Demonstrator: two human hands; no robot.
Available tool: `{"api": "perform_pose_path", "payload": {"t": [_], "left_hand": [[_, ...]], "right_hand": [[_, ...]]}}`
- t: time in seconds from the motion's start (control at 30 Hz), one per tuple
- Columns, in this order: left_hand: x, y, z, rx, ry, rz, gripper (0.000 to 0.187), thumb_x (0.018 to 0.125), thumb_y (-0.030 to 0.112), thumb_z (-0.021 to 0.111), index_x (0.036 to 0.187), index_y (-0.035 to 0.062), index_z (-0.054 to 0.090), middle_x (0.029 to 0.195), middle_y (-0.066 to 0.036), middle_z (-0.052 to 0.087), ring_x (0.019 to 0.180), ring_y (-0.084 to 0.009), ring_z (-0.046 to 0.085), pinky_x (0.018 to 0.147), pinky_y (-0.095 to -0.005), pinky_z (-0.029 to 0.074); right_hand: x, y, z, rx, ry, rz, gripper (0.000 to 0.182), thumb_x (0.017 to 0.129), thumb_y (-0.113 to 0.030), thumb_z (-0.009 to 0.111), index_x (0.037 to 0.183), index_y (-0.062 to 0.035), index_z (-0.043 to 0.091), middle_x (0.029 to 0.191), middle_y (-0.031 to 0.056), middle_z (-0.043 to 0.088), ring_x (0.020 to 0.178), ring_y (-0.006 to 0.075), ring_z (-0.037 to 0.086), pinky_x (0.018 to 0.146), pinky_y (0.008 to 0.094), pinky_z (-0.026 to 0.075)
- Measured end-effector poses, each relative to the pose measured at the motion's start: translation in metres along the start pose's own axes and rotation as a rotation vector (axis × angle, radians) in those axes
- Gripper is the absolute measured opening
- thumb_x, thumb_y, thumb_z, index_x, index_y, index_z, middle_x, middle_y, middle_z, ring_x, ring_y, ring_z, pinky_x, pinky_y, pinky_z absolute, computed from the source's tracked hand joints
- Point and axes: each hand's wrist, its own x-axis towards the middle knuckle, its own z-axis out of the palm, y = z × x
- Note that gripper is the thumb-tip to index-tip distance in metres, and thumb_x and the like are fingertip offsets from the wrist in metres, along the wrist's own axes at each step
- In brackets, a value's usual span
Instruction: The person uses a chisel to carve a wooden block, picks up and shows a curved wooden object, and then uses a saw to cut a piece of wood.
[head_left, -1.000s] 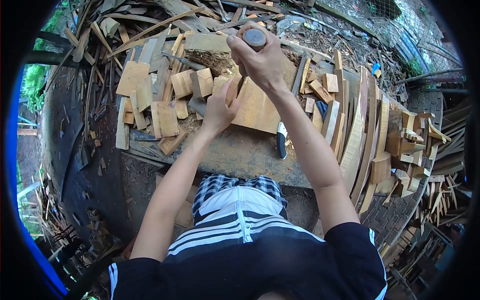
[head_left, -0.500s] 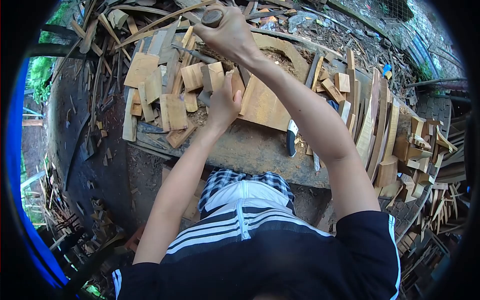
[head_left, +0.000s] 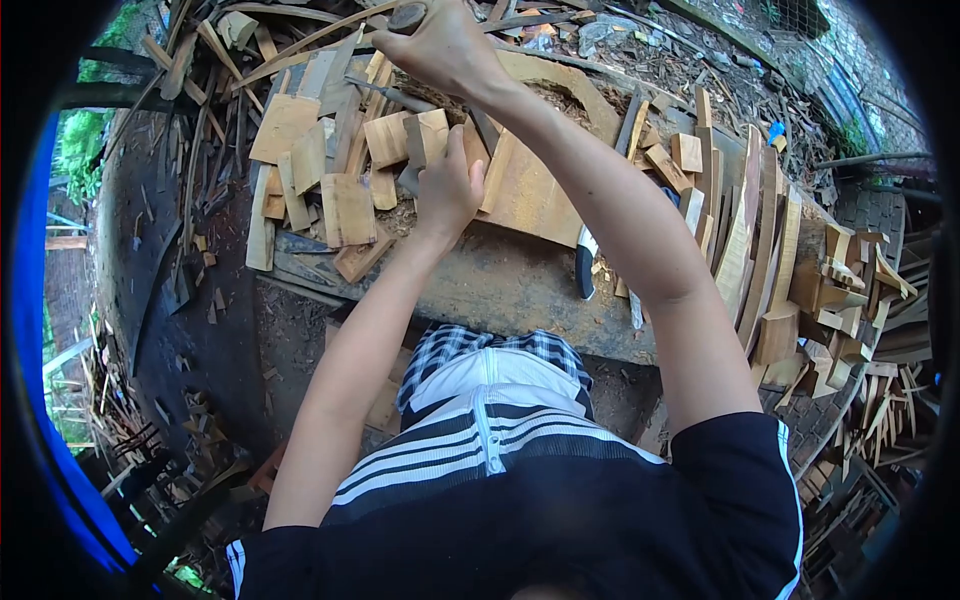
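Note:
My right hand (head_left: 445,50) is closed around a tool's round wooden handle (head_left: 407,18) at the top of the view, above the far side of the workbench. The working end of that tool is hidden behind my hand and forearm. My left hand (head_left: 450,195) grips a small wooden block (head_left: 473,148), its thumb on the near right side. A broad wooden board (head_left: 530,200) lies just right of that block. Left of my left hand sit cut wood blocks (head_left: 386,140) and a dark, slim metal tool (head_left: 395,95).
The worn workbench (head_left: 480,285) spans the middle. A black-and-white handle (head_left: 585,268) lies near its front edge. Long wood strips (head_left: 765,240) and stacked offcuts (head_left: 835,290) crowd the right. Wood scraps (head_left: 190,60) pile up at the far left.
My right hand with the wooden handle has shifted slightly up and left. My left hand stays on the block; the whole view has tilted a little.

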Motion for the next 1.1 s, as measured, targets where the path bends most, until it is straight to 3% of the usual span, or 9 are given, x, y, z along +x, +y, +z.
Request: {"api": "perform_pose_path", "payload": {"t": [0.33,0.43,0.5,0.6,0.73,0.8,0.93,1.0,1.1], "left_hand": [[0.009,-0.035,0.003,-0.044,0.031,0.025,0.051,0.081,0.013,0.063,0.124,-0.0056,0.042,0.089,-0.025,0.064,0.084,-0.0373,0.065,0.069,-0.0427,0.051],[0.01,-0.09,0.022,-0.627,0.014,-0.032,0.049,0.084,0.014,0.064,0.125,-0.0042,0.044,0.102,-0.018,0.065,0.092,-0.0259,0.065,0.077,-0.0349,0.051],[-0.007,-0.097,0.023,-1.112,-0.033,-0.373,0.045,0.089,0.017,0.064,0.125,-0.003,0.048,0.111,-0.011,0.063,0.099,-0.0155,0.061,0.084,-0.0285,0.049],[-0.003,-0.098,0.014,-1.221,-0.243,-0.602,0.044,0.092,0.017,0.061,0.128,-0.0027,0.047,0.115,-0.008,0.06,0.098,-0.0131,0.06,0.085,-0.0282,0.049],[0.032,-0.086,0.009,-0.619,-0.45,-0.248,0.038,0.09,0.032,0.063,0.11,-0.0003,0.064,0.095,-0.004,0.067,0.089,-0.011,0.062,0.075,-0.0273,0.05],[0.045,-0.078,0.014,-0.466,-0.388,-0.126,0.033,0.089,0.034,0.064,0.1,0.0032,0.07,0.084,-0.007,0.069,0.079,-0.0159,0.065,0.072,-0.0303,0.05],[0.063,-0.06,0.018,-0.077,-0.154,0.099,0.038,0.085,0.026,0.067,0.117,0.0077,0.063,0.104,-0.016,0.065,0.1,-0.0293,0.059,0.089,-0.0354,0.045],[0.057,-0.056,0.027,-0.242,0.347,0.099,0.044,0.084,0.021,0.066,0.124,0.0073,0.055,0.118,-0.016,0.058,0.116,-0.0307,0.05,0.098,-0.0382,0.039],[0.0,-0.059,0.052,-0.412,0.506,-0.513,0.051,0.085,0.019,0.064,0.129,0.0034,0.043,0.126,-0.016,0.047,0.117,-0.0294,0.046,0.102,-0.0407,0.034]], "right_hand": [[-0.032,-0.007,-0.021,0.018,0.047,-0.08,0.026,0.074,-0.024,0.064,0.068,0.001,0.059,0.056,0.0097,0.058,0.053,0.0176,0.058,0.052,0.0325,0.047],[-0.08,-0.021,-0.074,0.337,0.259,0.027,0.015,0.079,-0.015,0.061,0.072,-0.0024,0.058,0.056,0.0043,0.057,0.051,0.0115,0.058,0.044,0.0272,0.045],[-0.096,-0.029,-0.106,0.455,0.511,-0.13,0.014,0.082,-0.008,0.059,0.07,-0.0045,0.054,0.053,0.0041,0.053,0.047,0.0121,0.054,0.048,0.027,0.047],[-0.119,-0.039,-0.143,0.516,0.655,-0.109,0.013,0.082,-0.004,0.057,0.071,-0.0033,0.049,0.056,0.0038,0.046,0.051,0.0124,0.048,0.053,0.0294,0.044],[-0.15,-0.027,-0.164,0.516,0.728,-0.025,0.014,0.08,-0.001,0.055,0.073,-0.0026,0.043,0.06,0.0047,0.043,0.053,0.0128,0.044,0.053,0.0302,0.042],[-0.158,-0.027,-0.16,0.509,0.709,-0.026,0.01,0.08,-0.002,0.055,0.078,-0.0022,0.045,0.064,0.0054,0.045,0.054,0.0137,0.047,0.054,0.0306,0.043],[-0.158,-0.036,-0.138,0.449,0.707,0.011,0.017,0.081,-0.003,0.056,0.094,-0.0019,0.044,0.071,0.0072,0.048,0.053,0.0145,0.052,0.055,0.0317,0.046],[-0.155,-0.032,-0.131,0.43,0.728,0.004,0.01,0.084,-0.005,0.055,0.088,-0.0018,0.046,0.073,0.0088,0.05,0.048,0.0156,0.049,0.049,0.0317,0.043],[-0.15,-0.026,-0.118,0.375,0.733,0.003,0.015,0.088,-0.011,0.059,0.087,-0.0032,0.046,0.066,0.0079,0.049,0.047,0.0156,0.048,0.046,0.0302,0.042]]}}
